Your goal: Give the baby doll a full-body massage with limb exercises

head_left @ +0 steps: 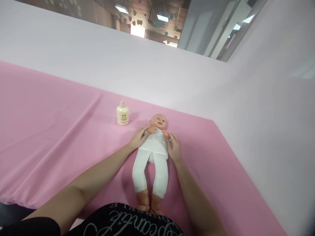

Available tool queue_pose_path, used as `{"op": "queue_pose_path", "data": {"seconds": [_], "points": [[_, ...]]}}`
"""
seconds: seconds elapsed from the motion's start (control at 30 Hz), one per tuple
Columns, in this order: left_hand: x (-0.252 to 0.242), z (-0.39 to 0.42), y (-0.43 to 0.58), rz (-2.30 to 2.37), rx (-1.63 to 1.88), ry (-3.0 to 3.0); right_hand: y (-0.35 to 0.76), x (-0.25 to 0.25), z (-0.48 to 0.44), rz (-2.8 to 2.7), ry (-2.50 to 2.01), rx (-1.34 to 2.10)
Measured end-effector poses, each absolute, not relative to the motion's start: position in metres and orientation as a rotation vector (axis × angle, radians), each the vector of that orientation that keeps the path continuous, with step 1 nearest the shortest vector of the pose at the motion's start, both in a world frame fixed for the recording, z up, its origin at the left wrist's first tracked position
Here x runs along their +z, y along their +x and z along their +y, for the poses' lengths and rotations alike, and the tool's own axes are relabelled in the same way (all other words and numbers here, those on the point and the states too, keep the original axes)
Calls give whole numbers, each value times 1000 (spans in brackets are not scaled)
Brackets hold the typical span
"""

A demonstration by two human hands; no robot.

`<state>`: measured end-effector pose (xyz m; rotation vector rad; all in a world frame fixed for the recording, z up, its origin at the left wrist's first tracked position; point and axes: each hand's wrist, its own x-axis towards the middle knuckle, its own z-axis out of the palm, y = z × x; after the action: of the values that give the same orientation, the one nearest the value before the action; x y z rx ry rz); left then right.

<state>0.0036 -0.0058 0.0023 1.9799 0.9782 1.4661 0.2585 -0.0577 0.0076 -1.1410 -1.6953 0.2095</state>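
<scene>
Feet (150, 204) of the doll (154, 149) lie closest to us, just short of the table's (228, 177) near edge, so a tug toward us could drag the legs over it. We have the doll on its back, head toward the far edge. Our left hand (139, 137) rests against its shoulder and our right hand (174, 149) along its other flank, both with fingers stretched out and together, laid on rather than closed round; whether any fingertips tuck underneath we cannot tell. With so loose a hold the doll could slip sideways if lifted. The pink cloth (61, 137) is creased and could bunch under a slide. Beyond our left hand, toward the far edge, a bottle (122, 113) stands upright, near enough that a sweep of that arm might topple it
</scene>
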Motion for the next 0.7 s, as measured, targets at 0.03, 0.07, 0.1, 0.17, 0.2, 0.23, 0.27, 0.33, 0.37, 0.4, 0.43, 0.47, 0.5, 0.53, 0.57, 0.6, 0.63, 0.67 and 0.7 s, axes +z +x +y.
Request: {"op": "queue_pose_path", "data": {"seconds": [0.03, 0.07, 0.1, 0.17, 0.2, 0.23, 0.27, 0.33, 0.37, 0.4, 0.43, 0.47, 0.5, 0.53, 0.57, 0.6, 0.63, 0.67, 0.7], "points": [[2, -6, 3, 1000, 1491, 1936, 259, 7, -57, -1639, -1143, 228], [1, -6, 3, 1019, 1525, 1873, 259, 7, -56, -1573, -1141, 254], [0, -6, 2, 1029, 1566, 1793, 259, 7, -56, -1501, -1134, 289], [-2, -5, 0, 1030, 1654, 1599, 260, 10, -55, -1360, -1102, 368], [-3, -4, -1, 1030, 1696, 1490, 261, 12, -54, -1299, -1079, 397], [-5, -3, -3, 1028, 1730, 1383, 261, 14, -54, -1251, -1056, 410], [-6, 0, -5, 1026, 1756, 1279, 262, 17, -54, -1216, -1031, 406], [-9, 6, -10, 1039, 1789, 1079, 264, 21, -53, -1149, -1000, 375], [-11, 10, -13, 1057, 1799, 979, 266, 21, -53, -1109, -1001, 366], [-14, 14, -15, 1078, 1807, 884, 268, 20, -52, -1061, -1013, 374], [-16, 18, -18, 1100, 1811, 801, 270, 18, -51, -1004, -1033, 398], [-18, 21, -20, 1122, 1813, 732, 273, 16, -50, -940, -1057, 435], [-21, 24, -21, 1139, 1814, 681, 276, 13, -49, -871, -1082, 481], [-22, 27, -22, 1153, 1813, 650, 278, 10, -47, -799, -1104, 530], [-24, 28, -22, 1163, 1809, 635, 280, 8, -46, -727, -1122, 571], [-24, 28, -22, 1170, 1807, 632, 282, 6, -45, -665, -1136, 603], [-24, 28, -22, 1172, 1807, 637, 283, 6, -45, -622, -1146, 622], [-23, 27, -22, 1165, 1810, 656, 284, 7, -45, -607, -1149, 627], [-21, 24, -21, 1147, 1813, 689, 283, 8, -45, -621, -1142, 613]]}}
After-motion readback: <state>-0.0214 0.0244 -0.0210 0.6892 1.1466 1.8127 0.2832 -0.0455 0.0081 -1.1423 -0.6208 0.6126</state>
